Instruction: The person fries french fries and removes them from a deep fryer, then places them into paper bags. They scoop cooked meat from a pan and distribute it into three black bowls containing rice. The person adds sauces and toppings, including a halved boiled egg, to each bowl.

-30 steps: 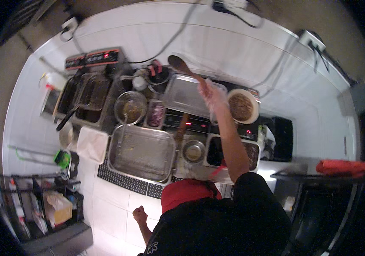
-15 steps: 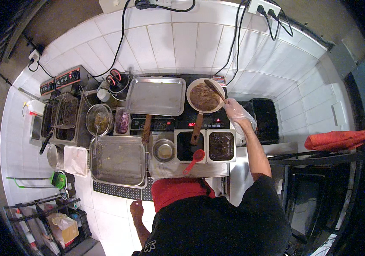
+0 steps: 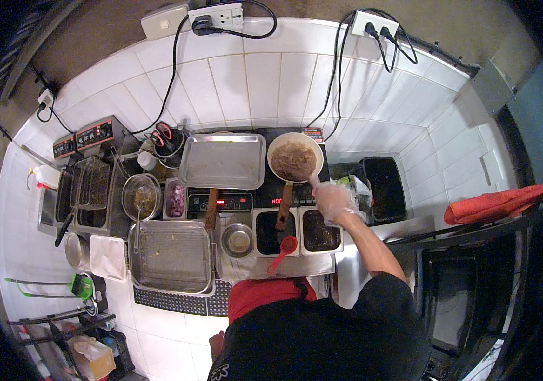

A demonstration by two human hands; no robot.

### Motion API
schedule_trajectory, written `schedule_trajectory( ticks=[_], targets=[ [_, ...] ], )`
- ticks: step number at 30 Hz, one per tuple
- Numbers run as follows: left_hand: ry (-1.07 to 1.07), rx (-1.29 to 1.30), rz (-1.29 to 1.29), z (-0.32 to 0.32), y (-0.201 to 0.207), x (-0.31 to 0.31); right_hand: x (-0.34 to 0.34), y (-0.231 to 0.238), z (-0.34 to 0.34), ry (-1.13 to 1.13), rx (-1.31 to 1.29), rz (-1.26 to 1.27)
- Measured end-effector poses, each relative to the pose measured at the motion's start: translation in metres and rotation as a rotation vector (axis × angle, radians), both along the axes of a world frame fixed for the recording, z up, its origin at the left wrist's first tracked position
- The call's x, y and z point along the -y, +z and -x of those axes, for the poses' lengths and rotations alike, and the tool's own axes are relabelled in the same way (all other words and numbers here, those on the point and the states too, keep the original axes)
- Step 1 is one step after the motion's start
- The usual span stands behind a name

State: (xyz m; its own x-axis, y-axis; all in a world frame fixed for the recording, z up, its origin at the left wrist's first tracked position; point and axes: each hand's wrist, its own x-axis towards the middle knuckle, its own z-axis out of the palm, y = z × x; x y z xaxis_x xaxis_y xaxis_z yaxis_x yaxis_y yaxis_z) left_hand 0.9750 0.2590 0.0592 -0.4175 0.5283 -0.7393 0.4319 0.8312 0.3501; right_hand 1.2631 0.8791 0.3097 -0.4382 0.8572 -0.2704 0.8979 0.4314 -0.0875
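Observation:
A pale frying pan [image 3: 273, 166] with a wooden handle sits on the right-hand cooker, with brown shredded food [image 3: 294, 160] in it. My right hand [image 3: 334, 200], in a clear plastic glove, is at the pan's lower right rim. Its fingers are closed round the wooden spoon, whose bowl blends into the food and barely shows. Below my right wrist is a square tub of dark sauce [image 3: 321, 230]. Low beside my body, my left hand [image 3: 217, 345] is mostly covered by my black shirt, its fingers hidden.
A flat metal tray [image 3: 224, 160] covers the left cooker. A red ladle [image 3: 282, 253] rests across a dark square tub [image 3: 270, 230]. Nearby are a small steel bowl [image 3: 238, 240], a rack tray [image 3: 171, 257], chopped onion [image 3: 176, 200], fryer baskets [image 3: 90, 181] and a black bin [image 3: 383, 189].
My right hand has moved down and left along the pan's rim, and the spoon has dipped into the food. My left hand has slipped mostly behind my shirt. The whole view has shifted slightly.

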Motion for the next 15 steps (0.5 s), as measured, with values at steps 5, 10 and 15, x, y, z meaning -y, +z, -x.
schedule_trajectory(
  ticks=[5,10,15],
  targets=[
    [-0.1,-0.026,0.001,-0.004,-0.01,0.002,-0.024,-0.029,-0.001,-0.035,-0.101,-0.125],
    [-0.211,-0.065,-0.03,0.009,-0.018,-0.011,-0.033,-0.051,0.003,-0.258,-0.15,-0.137],
    [-0.299,-0.112,-0.066,0.02,-0.025,-0.019,-0.047,-0.047,-0.001,-0.399,-0.254,-0.082]
  ],
)
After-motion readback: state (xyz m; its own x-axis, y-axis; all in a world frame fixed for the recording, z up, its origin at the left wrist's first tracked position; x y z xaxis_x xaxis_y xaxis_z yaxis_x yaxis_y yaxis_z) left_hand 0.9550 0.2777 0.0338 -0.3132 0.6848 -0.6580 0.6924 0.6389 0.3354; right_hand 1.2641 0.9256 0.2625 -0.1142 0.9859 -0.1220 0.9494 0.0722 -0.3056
